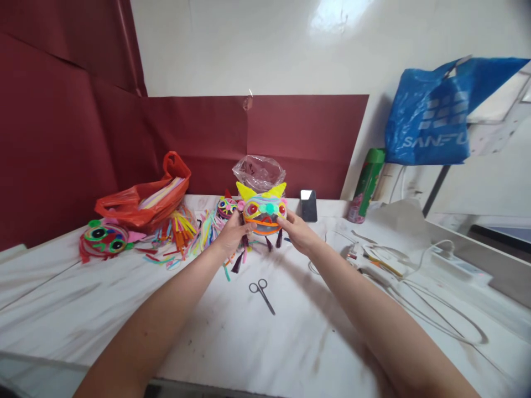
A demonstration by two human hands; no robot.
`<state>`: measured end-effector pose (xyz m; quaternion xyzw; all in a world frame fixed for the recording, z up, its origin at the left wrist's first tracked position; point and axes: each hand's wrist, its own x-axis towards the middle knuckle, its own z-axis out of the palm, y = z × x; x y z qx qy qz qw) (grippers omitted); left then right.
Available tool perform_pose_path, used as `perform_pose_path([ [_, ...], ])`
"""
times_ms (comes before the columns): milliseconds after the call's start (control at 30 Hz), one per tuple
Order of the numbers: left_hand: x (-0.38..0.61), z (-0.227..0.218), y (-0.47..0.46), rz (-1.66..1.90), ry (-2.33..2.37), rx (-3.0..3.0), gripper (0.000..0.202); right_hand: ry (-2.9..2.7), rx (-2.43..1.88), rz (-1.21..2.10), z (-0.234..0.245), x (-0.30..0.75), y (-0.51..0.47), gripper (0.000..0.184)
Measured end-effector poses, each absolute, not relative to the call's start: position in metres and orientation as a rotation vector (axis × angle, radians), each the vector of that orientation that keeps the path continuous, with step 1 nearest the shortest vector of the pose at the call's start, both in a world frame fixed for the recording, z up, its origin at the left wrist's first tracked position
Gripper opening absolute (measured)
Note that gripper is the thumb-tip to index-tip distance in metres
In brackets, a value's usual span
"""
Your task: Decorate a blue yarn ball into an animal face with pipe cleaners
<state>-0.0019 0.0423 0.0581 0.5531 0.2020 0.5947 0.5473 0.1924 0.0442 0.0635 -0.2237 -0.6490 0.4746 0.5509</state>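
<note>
Both my hands hold up a colourful craft mask made of pipe cleaners, with yellow ears, red eyes and an orange mouth, just above the white table. My left hand grips its left edge with closed fingers. On the other edge, my right hand does the same. Dark tassels hang below the mask. A small pair of scissors lies on the table in front of my hands.
A red-green mask lies at the left beside an orange bag of pipe cleaners; loose pipe cleaners lie scattered. A smaller mask, clear bag, phone, green can, cables and blue bag stand behind and right.
</note>
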Motion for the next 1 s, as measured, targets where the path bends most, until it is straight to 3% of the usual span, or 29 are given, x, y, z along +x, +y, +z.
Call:
perform_pose_path([
  [200, -0.004, 0.051, 0.038, 1.410, 0.499, 1.320, 0.069, -1.620, -0.564, 1.099, 0.058, 0.201, 0.051, 0.046],
  [600, -0.007, 0.037, 0.035, 1.398, 0.456, 1.299, 0.072, -1.598, -0.437, 1.244, 0.052, 0.189, 0.041, 0.054],
  [1000, -0.011, 0.042, 0.028, 1.418, 0.393, 1.325, 0.050, -1.415, -0.474, 1.307, 0.049, 0.190, 0.043, 0.046],
])
